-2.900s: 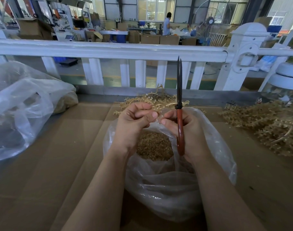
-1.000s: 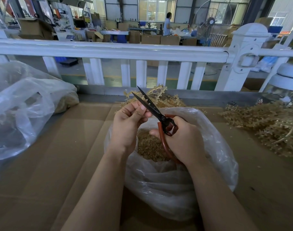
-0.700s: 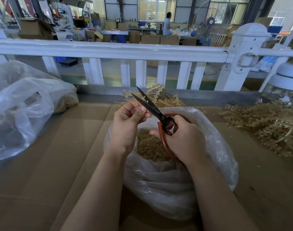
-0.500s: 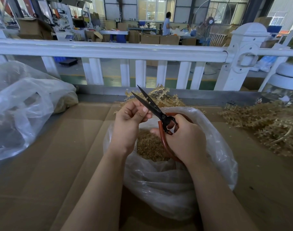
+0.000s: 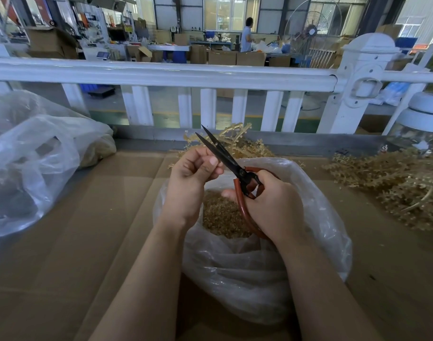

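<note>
Over the clear bag on the cardboard bench, I log: right hand, fingers curled round the red handles of the scissors, blades parted. Left hand, fingers curled, thumb on forefinger; anything pinched is too small to tell. Around: white railing behind, large plastic bag left, dried sprig pile right. The scissors slant up-left from the right hand, blades just beside the left thumb, above the cuttings.

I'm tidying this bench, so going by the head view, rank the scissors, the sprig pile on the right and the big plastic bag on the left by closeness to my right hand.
1. Scissors, gripped in the right hand.
2. Sprig pile, out to the right.
3. Big plastic bag, far left.
</note>
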`<state>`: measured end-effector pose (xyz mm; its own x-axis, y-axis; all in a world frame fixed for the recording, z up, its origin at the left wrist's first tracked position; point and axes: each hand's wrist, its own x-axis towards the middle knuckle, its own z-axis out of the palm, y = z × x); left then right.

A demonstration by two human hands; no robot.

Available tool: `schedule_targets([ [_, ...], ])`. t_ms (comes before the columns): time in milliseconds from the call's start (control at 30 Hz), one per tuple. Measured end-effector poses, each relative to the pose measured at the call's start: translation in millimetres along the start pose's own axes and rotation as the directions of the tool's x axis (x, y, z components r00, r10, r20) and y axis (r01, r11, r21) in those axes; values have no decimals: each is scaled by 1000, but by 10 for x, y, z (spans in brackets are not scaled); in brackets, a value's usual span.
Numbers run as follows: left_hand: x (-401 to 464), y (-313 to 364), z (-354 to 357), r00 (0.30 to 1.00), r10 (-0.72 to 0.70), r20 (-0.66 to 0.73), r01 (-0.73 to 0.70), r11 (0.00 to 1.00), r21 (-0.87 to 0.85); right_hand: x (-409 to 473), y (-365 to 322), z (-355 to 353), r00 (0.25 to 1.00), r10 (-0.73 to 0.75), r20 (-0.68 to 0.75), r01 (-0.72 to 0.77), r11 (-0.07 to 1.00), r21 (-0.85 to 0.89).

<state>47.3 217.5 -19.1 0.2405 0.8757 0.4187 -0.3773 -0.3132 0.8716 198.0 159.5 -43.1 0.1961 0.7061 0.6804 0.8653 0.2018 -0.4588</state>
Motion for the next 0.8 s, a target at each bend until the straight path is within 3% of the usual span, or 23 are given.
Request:
schedule_targets([
  [167,-2,-8,20,999,1,40,-4,997,80,0,-3,-15,1000,25,6,-25,999,-28],
  [367,1,-31,4,996,-14,91,11,999,34,1,-36,-29,997,65,48,-68,997,49],
  [800,3,-29,-8,998,-37,56,35,999,42,-16,11,8,998,42,42,-44,998,53],
])
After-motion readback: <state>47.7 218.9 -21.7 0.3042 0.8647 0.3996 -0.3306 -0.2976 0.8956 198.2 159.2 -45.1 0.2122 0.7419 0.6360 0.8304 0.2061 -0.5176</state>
